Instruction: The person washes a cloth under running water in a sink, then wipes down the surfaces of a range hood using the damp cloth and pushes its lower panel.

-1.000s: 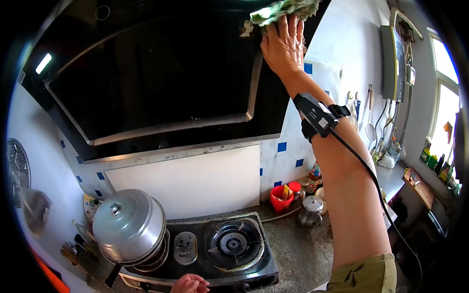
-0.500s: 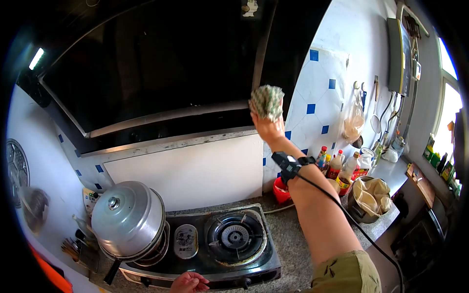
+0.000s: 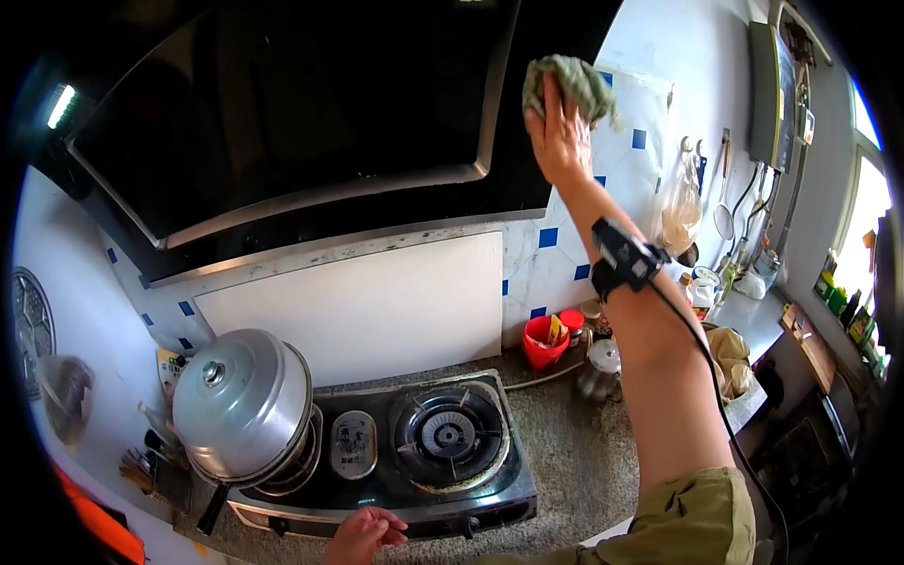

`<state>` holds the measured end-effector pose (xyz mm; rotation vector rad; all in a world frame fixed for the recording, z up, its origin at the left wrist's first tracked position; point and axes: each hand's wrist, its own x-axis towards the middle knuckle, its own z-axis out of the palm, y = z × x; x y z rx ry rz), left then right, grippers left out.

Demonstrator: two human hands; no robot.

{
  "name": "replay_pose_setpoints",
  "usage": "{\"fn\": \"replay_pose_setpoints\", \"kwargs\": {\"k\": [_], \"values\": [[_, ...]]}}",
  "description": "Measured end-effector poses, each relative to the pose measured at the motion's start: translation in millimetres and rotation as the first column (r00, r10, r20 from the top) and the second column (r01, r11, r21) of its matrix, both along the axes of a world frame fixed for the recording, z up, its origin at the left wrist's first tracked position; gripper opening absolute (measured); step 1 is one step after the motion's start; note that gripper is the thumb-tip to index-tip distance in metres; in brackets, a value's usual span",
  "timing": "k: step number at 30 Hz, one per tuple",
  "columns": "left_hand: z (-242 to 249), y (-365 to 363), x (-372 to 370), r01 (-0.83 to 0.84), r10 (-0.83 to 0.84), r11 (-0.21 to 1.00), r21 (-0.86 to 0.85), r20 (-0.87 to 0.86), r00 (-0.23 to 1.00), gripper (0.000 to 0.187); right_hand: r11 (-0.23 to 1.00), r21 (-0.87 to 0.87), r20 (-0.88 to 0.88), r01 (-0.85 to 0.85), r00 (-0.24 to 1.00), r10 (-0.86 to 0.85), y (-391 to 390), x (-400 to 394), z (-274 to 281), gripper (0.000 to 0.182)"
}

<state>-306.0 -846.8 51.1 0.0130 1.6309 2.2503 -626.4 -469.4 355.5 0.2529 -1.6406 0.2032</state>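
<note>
My right hand (image 3: 563, 141) is raised high and presses a crumpled green-and-white cloth (image 3: 582, 85) against the right edge of the black range hood (image 3: 537, 179). Its fingers lie spread over the cloth, and a black device is strapped to that wrist. Low in the view, my left hand (image 3: 367, 535) hovers by the front edge of the gas stove (image 3: 377, 508). Its fingers are loosely bent and somewhat apart, with nothing visible in them. A domed aluminium pot (image 3: 240, 400) stands on the left burner; the right burner (image 3: 449, 435) has nothing on it.
A red container (image 3: 544, 344), a jar with a red lid (image 3: 572, 325) and a metal pot (image 3: 601, 363) stand right of the stove. Bottles and a cloth-lined pot are partly behind my arm. A ladle (image 3: 723, 217) and a bag (image 3: 680, 221) hang on the wall.
My right hand has moved up and to the right along the hood with the cloth. The view has shifted slightly, and my left hand stays near the stove's front edge.
</note>
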Motion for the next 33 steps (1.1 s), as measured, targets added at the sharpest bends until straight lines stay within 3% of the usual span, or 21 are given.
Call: {"fn": "replay_pose_setpoints", "kwargs": {"k": [2,4,6,8,9,10,12,14,19,20,22,24,26,27,28,30,32,33], "values": [[2.6,1.6,-1.7,-0.003,0.003,1.000,-0.014,0.024,1.000,0.018,0.998,0.020,-0.138,0.059,0.989,-0.056,-3.0,-5.0,-2.9,0.056],[5.1,2.2,-2.9,-0.004,0.005,1.000,-0.022,0.039,0.999,0.018,0.996,-0.042,-0.098,0.082,0.991,-0.086,-7.2,-24.9,-39.6,0.059],[5.4,0.2,-4.2,-0.022,0.024,0.999,-0.023,0.049,0.999,0.017,0.985,-0.151,0.010,0.082,0.997,-0.082,-18.1,-67.3,-134.3,0.065],[6.5,-5.0,0.3,-0.013,0.013,1.000,-0.001,0.008,1.000,0.018,0.959,-0.240,0.232,0.150,0.968,-0.094,-39.1,-72.4,-189.8,0.071],[6.4,-8.5,0.4,-0.020,0.020,1.000,-0.003,0.010,1.000,0.018,0.942,-0.330,0.290,0.057,0.956,0.043,-48.7,-66.9,-194.5,0.072],[7.0,-8.7,1.8,-0.020,0.020,1.000,-0.002,-0.006,1.000,0.018,0.907,-0.420,0.332,-0.022,0.927,0.176,-52.2,-60.0,-193.5,0.073],[6.5,-15.2,4.2,-0.030,0.029,1.000,-0.008,-0.015,0.999,0.019,0.890,-0.455,0.344,0.024,0.927,0.150,-74.1,-65.4,-191.0,0.074],[3.9,-20.2,9.1,-0.076,0.076,0.997,-0.010,0.021,0.997,0.021,0.812,-0.582,0.120,-0.046,0.983,0.142,-90.1,-73.2,-177.4,0.076],[-7.2,-34.6,10.5,-0.067,0.066,0.997,0.040,0.028,0.997,0.022,0.768,-0.639,0.094,-0.035,0.988,0.123,-152.0,-77.5,-155.6,0.074],[-7.4,-35.7,11.0,-0.077,0.076,0.996,0.038,0.024,0.997,0.022,0.791,-0.610,0.063,-0.043,0.993,0.103,-165.4,-77.5,-157.4,0.073],[-13.2,-41.9,12.2,-0.086,0.084,0.995,0.053,0.028,0.996,0.022,0.790,-0.585,0.030,-0.182,0.969,0.245,-196.4,-71.4,-163.6,0.071],[-18.7,-48.9,10.6,-0.087,0.087,0.994,0.066,0.013,0.996,0.022,0.817,-0.554,0.209,-0.160,0.923,0.322,-243.7,-43.5,-165.2,0.069],[-20.5,-50.2,19.1,-0.081,0.073,0.990,0.120,0.066,0.995,0.022,0.749,-0.600,0.189,-0.281,0.860,0.474,-254.1,-33.1,-165.1,0.069],[-17.4,-52.4,11.4,-0.079,0.073,0.989,0.123,0.051,0.996,0.022,0.793,-0.552,0.140,-0.257,0.909,0.392,-263.6,-29.5,-162.6,0.069],[-9.1,-55.6,7.6,-0.079,0.076,0.989,0.128,0.030,0.997,0.022,0.719,-0.608,0.126,-0.337,0.853,0.506,-256.3,-24.4,-154.5,0.070],[-17.6,-60.1,11.5,-0.076,0.076,0.990,0.117,0.002,0.997,0.022,0.706,-0.600,0.095,-0.376,0.843,0.530,-250.0,-16.5,-149.1,0.070],[-17.2,-66.7,19.6,-0.073,0.071,0.995,0.075,0.031,0.997,0.021,0.796,-0.501,0.057,-0.338,0.906,0.420,-240.5,-20.7,-142.3,0.067],[-14.9,-67.3,10.1,-0.065,0.064,0.997,0.043,0.035,0.997,0.020,0.840,-0.386,-0.003,-0.381,0.911,0.412,-221.9,-4.1,-97.1,0.065]]}}
